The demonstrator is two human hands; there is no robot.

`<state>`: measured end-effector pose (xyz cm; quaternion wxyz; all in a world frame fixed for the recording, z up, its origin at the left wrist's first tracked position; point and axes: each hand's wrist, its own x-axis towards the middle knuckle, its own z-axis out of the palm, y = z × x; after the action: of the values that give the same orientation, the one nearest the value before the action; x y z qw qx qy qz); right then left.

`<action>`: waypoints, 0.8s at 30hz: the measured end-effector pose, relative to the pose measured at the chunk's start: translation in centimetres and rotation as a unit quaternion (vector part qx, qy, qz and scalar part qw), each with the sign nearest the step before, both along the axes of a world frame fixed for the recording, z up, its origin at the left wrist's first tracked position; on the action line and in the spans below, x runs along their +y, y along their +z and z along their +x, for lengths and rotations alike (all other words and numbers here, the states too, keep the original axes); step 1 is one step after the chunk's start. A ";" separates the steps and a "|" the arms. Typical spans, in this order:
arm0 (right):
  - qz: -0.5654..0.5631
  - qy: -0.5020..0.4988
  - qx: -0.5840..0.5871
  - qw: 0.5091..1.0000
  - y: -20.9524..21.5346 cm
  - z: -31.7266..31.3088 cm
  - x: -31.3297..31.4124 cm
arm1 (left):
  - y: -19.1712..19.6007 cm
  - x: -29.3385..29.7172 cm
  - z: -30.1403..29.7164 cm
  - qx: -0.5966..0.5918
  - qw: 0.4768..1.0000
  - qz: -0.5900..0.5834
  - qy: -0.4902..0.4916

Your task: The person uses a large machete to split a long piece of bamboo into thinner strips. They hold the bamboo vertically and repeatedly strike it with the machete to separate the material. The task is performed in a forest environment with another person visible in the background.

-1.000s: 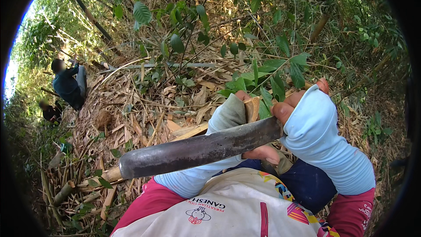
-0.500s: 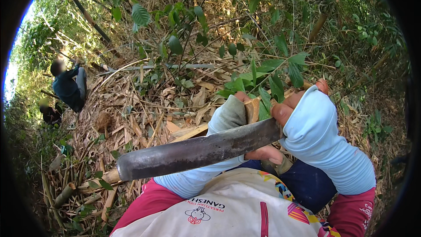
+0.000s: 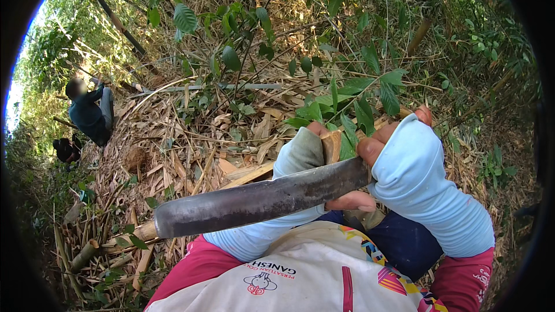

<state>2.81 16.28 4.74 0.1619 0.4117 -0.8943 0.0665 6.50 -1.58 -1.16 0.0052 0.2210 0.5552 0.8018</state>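
A broad, dark-bladed machete point(image 3: 263, 198) lies slantwise across the front of my body, its wooden handle point(image 3: 145, 231) pointing to the lower left. My right hand point(image 3: 384, 140), in a light blue sleeve cuff, is closed at the blade's right end, with the thumb bent over it. Behind the blade, my left hand point(image 3: 351, 201) is closed around a pale piece of bamboo point(image 3: 331, 146); its thumb shows below the blade and its fingertips above. The blade and cuff hide most of that grip. Green leaves point(image 3: 348, 138) hang between both hands.
Dry leaves and bamboo litter point(image 3: 228, 138) cover the ground ahead. Cut bamboo point(image 3: 87, 255) lies at the lower left. A leafy sapling point(image 3: 231, 58) rises in front. One person point(image 3: 89, 112) sits at the far left, with another dark-clothed person point(image 3: 67, 149) nearby.
My hands and the machete have barely shifted. The dark-clothed person at the far left has bent lower.
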 end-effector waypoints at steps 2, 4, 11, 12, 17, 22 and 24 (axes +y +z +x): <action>-0.003 0.000 0.000 1.000 -0.1 0.0 0.1 | 0.3 0.3 0.1 -0.017 0.999 -0.013 0.025; -0.001 0.003 0.013 1.000 -0.3 0.0 0.2 | 0.2 0.0 0.1 -0.011 0.999 -0.031 0.023; 0.007 -0.004 0.022 1.000 -0.7 0.0 0.9 | -0.6 0.1 -0.5 0.028 0.998 -0.013 -0.052; 0.008 -0.007 0.018 1.000 -0.7 0.0 0.8 | -0.9 0.4 -0.1 -0.032 0.996 0.054 -0.065; 0.014 -0.016 0.032 0.999 -0.6 0.1 1.2 | -0.5 1.0 0.1 -0.085 0.988 0.099 -0.077; -0.012 -0.017 0.014 1.000 -1.0 0.1 1.4 | 0.0 1.0 0.2 -0.053 0.997 0.017 -0.050; -0.020 -0.013 0.007 1.000 -0.9 0.0 1.5 | -0.7 1.2 0.1 -0.081 0.995 0.019 -0.054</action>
<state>2.85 17.76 3.81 0.1769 0.3972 -0.8970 0.0797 6.61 -0.39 -1.90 0.0889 0.1854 0.5247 0.8261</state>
